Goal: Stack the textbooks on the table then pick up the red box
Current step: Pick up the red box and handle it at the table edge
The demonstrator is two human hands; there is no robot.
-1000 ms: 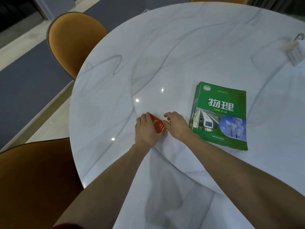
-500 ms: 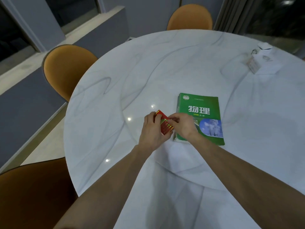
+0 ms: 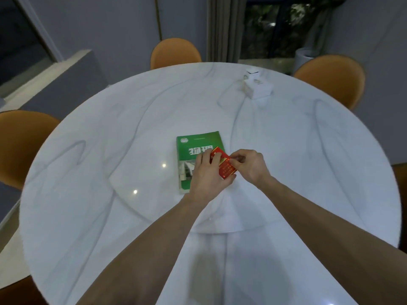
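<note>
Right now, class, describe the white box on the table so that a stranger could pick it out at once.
Start at the round white marble table and look to its far right edge, near an orange chair. The small white box sits there alone, well beyond the green textbook. It is the only white item; the box in the hands is red.

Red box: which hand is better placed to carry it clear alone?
Left. The left hand wraps the red box from below; the right hand only pinches its upper edge with fingertips.
</note>
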